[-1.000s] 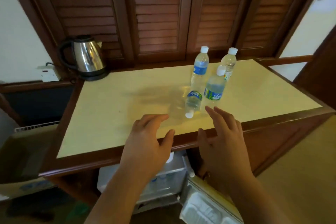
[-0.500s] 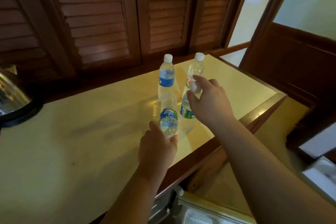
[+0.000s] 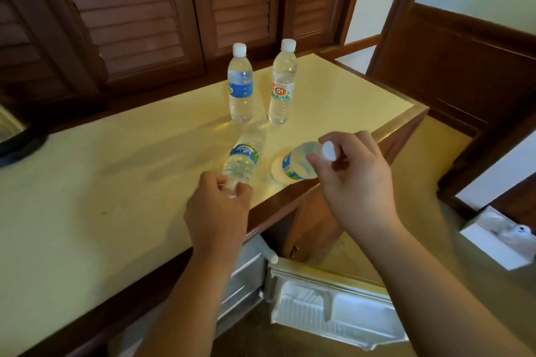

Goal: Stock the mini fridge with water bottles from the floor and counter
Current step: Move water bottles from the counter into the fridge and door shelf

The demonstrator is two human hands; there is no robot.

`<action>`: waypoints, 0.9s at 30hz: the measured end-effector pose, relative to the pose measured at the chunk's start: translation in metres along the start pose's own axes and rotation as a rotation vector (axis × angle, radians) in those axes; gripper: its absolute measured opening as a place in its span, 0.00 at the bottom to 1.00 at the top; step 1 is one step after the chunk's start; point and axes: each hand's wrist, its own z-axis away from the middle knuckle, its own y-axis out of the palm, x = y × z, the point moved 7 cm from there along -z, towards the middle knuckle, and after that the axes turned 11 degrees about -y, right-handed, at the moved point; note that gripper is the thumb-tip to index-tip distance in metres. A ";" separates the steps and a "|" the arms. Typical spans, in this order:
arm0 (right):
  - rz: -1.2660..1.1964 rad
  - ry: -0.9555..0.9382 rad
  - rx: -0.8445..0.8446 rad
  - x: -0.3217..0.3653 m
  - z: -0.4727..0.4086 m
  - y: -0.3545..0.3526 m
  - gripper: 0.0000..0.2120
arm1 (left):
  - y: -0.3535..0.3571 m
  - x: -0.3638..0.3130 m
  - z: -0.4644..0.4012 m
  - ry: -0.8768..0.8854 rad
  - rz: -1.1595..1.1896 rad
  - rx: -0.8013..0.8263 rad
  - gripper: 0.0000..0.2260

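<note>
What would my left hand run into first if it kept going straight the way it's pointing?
The left hand points up along the lying bottle it already grips; past that, probably the upright blue-label bottle, though depth is unclear.

Cream counter (image 3: 116, 182) — dark brown slatted shutters (image 3: 130, 23) — clear bottles (image 3: 240, 90), white caps, blue labels.

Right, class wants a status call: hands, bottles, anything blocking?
Left hand gripping lying bottle by its neck. Right hand lifting tilted bottle by cap. Two upright bottles wait on counter. Fridge door open, nothing blocking.
</note>
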 end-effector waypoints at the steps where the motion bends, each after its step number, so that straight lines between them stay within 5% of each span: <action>1: -0.011 -0.011 -0.022 0.002 0.013 -0.013 0.11 | -0.012 -0.002 0.013 0.025 0.007 -0.039 0.11; 12: -0.084 -0.013 0.111 -0.033 0.180 -0.075 0.09 | -0.101 -0.002 0.154 0.219 -0.065 -0.198 0.12; 20: -0.137 0.291 0.236 -0.105 0.331 0.015 0.10 | -0.041 0.086 0.219 0.278 -0.270 0.165 0.09; 27: -0.099 0.382 0.260 -0.168 0.416 0.117 0.11 | 0.075 0.243 0.248 0.042 -0.378 0.429 0.09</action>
